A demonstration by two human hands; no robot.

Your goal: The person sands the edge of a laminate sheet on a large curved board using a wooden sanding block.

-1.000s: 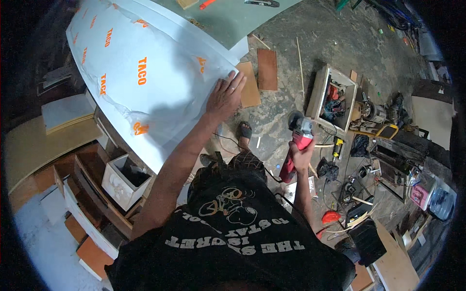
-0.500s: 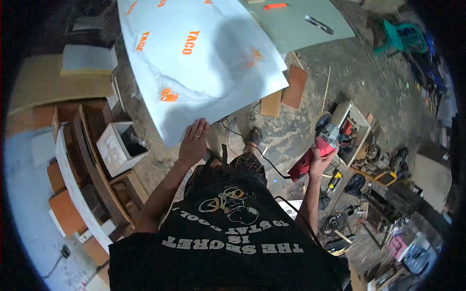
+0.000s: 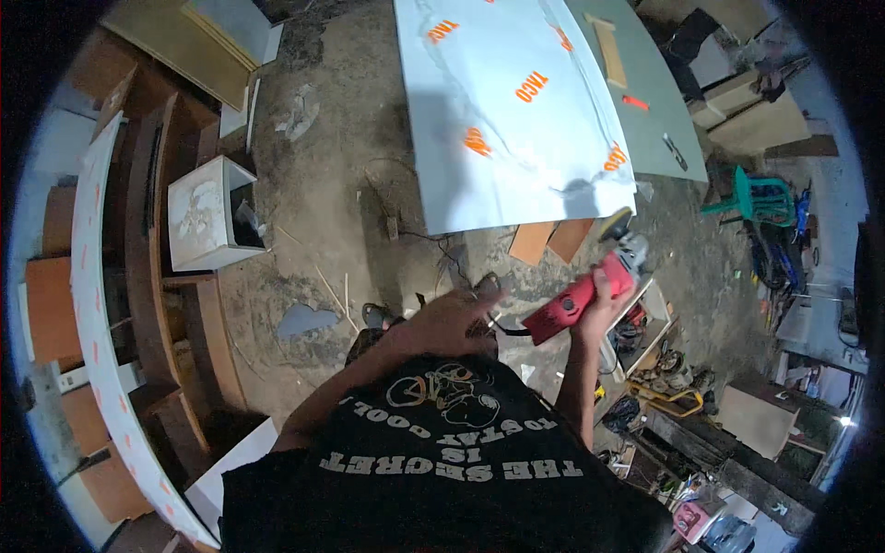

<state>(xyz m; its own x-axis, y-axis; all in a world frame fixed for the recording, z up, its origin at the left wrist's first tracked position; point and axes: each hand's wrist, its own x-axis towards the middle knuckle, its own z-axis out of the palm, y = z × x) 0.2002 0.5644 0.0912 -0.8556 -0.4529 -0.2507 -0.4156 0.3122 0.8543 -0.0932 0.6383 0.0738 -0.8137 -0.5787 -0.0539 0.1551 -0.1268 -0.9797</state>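
Clasping a red grinder (image 3: 583, 297), the right grip (image 3: 605, 304) hangs near a box (image 3: 657, 302) of jumbled items (image 3: 635, 317), left grip (image 3: 456, 323) unclear.

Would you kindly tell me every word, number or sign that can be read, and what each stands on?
Large white sheet: repeated orange lettering, clear, but I won't copy its wording.
Black shirt: pale lettering below and beside a line drawing, likewise not copied.
Long white panel: orange marks, too small to read.
Red power tool: any marking too small to read.
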